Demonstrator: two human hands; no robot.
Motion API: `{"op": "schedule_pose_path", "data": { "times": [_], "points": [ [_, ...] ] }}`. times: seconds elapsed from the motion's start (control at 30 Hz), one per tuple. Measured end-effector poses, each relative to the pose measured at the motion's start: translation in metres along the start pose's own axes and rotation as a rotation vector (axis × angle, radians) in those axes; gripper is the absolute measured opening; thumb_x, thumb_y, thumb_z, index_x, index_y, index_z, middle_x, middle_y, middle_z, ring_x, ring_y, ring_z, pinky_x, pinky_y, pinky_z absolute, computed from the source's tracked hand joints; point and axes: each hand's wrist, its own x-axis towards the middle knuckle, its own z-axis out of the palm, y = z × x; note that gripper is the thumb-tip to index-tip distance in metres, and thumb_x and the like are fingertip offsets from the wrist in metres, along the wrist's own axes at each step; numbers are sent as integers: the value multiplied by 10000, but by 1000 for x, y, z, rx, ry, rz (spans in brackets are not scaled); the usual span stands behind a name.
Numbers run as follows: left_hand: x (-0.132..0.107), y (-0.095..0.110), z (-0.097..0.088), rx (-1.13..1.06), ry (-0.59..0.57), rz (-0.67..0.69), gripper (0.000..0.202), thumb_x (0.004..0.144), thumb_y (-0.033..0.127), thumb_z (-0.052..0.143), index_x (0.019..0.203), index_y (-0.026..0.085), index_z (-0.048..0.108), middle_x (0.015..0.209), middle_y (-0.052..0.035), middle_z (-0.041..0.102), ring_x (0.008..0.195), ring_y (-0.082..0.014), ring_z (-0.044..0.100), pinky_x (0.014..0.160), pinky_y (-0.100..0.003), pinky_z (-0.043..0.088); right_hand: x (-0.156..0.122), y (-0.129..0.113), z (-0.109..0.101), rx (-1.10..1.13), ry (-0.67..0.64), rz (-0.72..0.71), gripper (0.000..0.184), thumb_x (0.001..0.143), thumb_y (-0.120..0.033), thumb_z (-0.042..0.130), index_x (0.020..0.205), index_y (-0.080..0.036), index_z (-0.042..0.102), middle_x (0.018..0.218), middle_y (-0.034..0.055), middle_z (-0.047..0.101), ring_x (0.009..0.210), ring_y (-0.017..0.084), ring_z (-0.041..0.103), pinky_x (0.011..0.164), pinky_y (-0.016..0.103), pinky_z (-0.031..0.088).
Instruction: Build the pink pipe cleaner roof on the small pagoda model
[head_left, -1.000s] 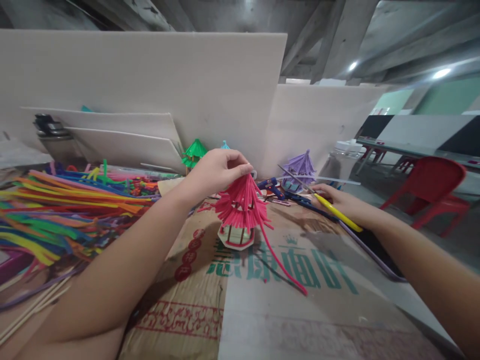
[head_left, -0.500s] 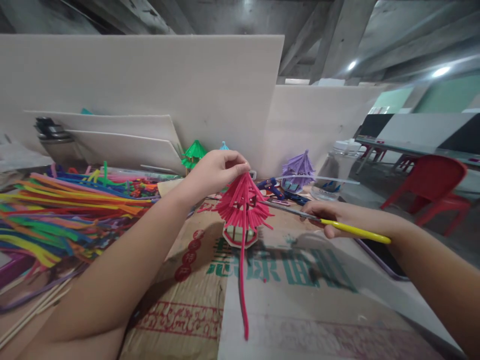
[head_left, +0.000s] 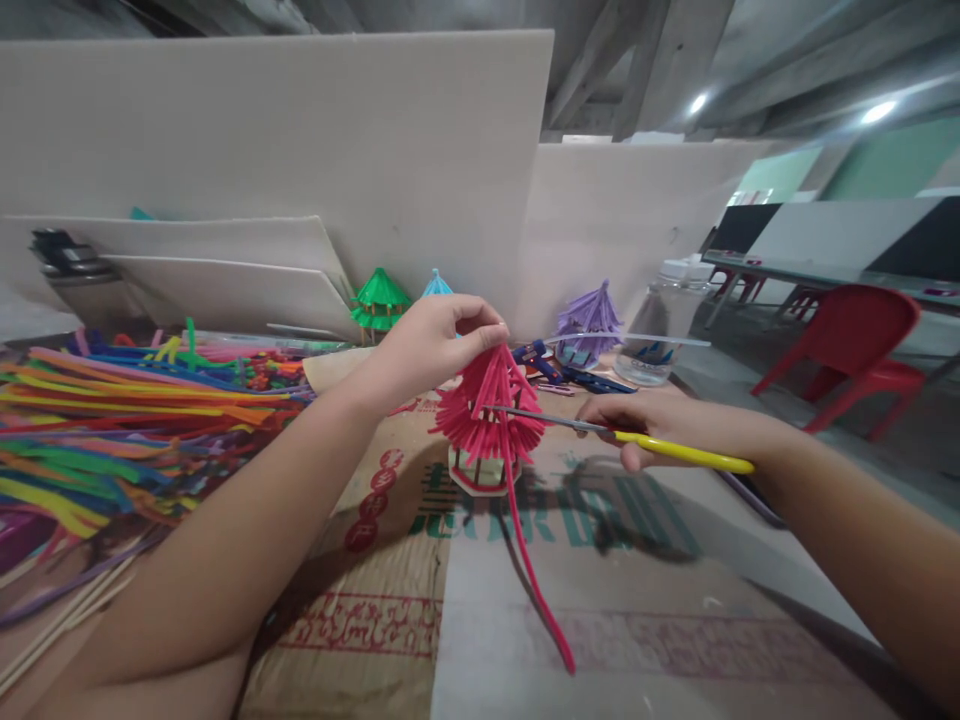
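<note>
A small pavilion model (head_left: 489, 425) with a pink two-tier roof of pipe cleaners stands on a pale octagonal base. My left hand (head_left: 457, 345) pinches the peak of its roof with thumb and fingers. One long pink pipe cleaner (head_left: 534, 570) hangs from the roof and trails forward over the cardboard. My right hand (head_left: 634, 425) grips yellow-handled scissors (head_left: 675, 450), whose blades reach left across the front of the roof, by the long strand. Whether the blades touch the strand I cannot tell.
Bundles of coloured pipe cleaners (head_left: 142, 410) lie at left. Behind stand green (head_left: 380, 300), blue (head_left: 436, 283) and purple (head_left: 590, 325) roofed models. A glue gun (head_left: 544, 362), a clear bottle (head_left: 661, 320) and a phone edge (head_left: 750, 497) are to the right.
The scissors have moved left, their blades now crossing in front of the roof. The loose end of the long strand has swung to the right. My left hand stays at the peak.
</note>
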Motion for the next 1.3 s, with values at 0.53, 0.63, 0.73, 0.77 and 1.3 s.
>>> {"op": "schedule_pose_path", "data": {
  "times": [0.53,0.63,0.73,0.77,1.3],
  "points": [
    [-2,7,1,-2,12,17,235,914,335,572,857,167,727,798,-18,711,771,-156,641,762,-274,515,4,-12,-2,29,-47,-8,603,829,-709,569,1132,-190,618,1005,51,602,815,192,516,685,277,356],
    [-3,8,2,-11,12,7,230,909,331,574,855,166,725,798,-21,710,764,-157,640,749,-276,528,5,-14,-2,25,-41,-3,586,815,-706,587,1084,-187,628,945,40,597,787,189,511,661,272,342],
    [-3,9,2,-15,9,0,235,905,340,574,859,166,725,807,-26,711,775,-161,645,743,-277,541,5,-15,-2,35,-37,-10,564,819,-692,595,1074,-191,632,978,43,604,821,196,522,676,273,348],
    [-3,9,3,-18,11,-2,234,906,340,573,859,167,725,811,-25,711,778,-160,646,746,-277,543,5,-14,-2,39,-34,-12,562,820,-690,596,1079,-192,631,998,45,607,832,197,524,682,274,350],
    [-4,12,3,-9,21,9,208,909,311,579,848,175,724,794,-8,705,762,-150,641,755,-275,536,4,-18,-3,30,-25,27,467,816,-592,646,1082,-208,644,1021,34,628,837,204,530,690,279,350]
  ]
}}
